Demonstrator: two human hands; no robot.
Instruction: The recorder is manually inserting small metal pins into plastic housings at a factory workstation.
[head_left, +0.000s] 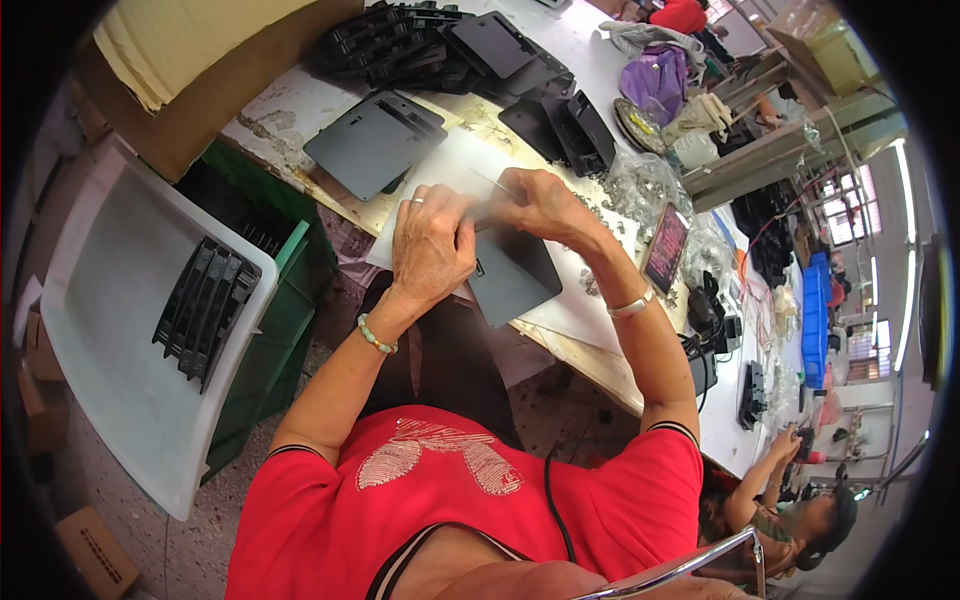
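A dark grey flat panel [515,278] lies at the table's front edge, partly under both my hands. My left hand [432,248] is closed, with its fingers curled at the panel's far left side; what they grip is hidden. My right hand [545,208] is closed in a pinch beside it, over the panel's far edge. A thin light line shows by its fingertips, too blurred to name. White sheeting [455,165] lies beneath and beyond my hands. Another grey panel [375,145] with a cut-out rests farther left.
Black plastic parts [385,45] are piled at the back. Small metal pieces [612,218] and clear plastic bags [645,185] lie right, near a phone [667,246]. At left, a white tray [95,260] holding black parts sits on a green crate [270,350]. A co-worker [790,520] sits lower right.
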